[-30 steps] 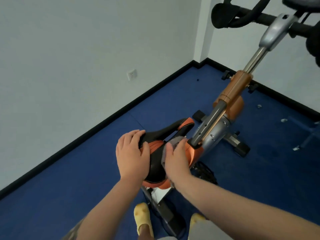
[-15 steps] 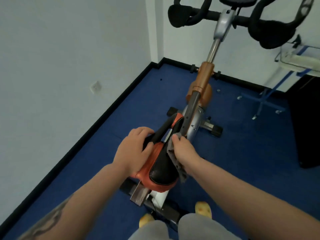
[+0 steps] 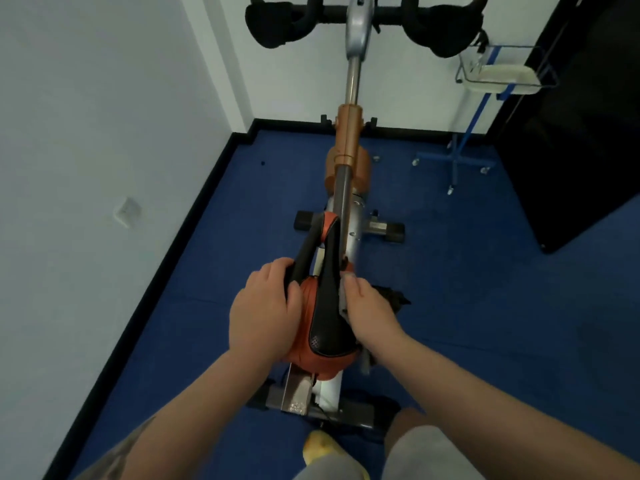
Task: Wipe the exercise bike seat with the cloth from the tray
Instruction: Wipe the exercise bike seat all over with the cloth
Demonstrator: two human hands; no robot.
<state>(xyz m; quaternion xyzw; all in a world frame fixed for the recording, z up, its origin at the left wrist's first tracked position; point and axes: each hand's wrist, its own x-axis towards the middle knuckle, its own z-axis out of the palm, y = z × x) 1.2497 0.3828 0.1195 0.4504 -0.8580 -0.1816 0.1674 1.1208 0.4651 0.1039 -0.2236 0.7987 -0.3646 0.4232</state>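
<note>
The black and orange bike seat (image 3: 327,317) sits at the middle of the view, its nose pointing away from me. My left hand (image 3: 265,310) grips the seat's left side, fingers curled over the black edge. My right hand (image 3: 369,311) presses a grey cloth (image 3: 343,301) against the seat's right side; most of the cloth is hidden under the hand. The wire tray (image 3: 504,72) on a blue stand is at the upper right, with a pale folded item in it.
The bike's post (image 3: 349,143) and black handlebars (image 3: 363,22) rise ahead. White walls close the left and far side. A black cabinet (image 3: 581,126) stands at the right. Blue floor (image 3: 485,306) surrounds the bike. My feet (image 3: 323,445) are below the seat.
The view has swung right, so the bike now runs straight ahead and the tray shows fully. My right hand with the cloth stays on the seat's right side; the left hand keeps its grip.
</note>
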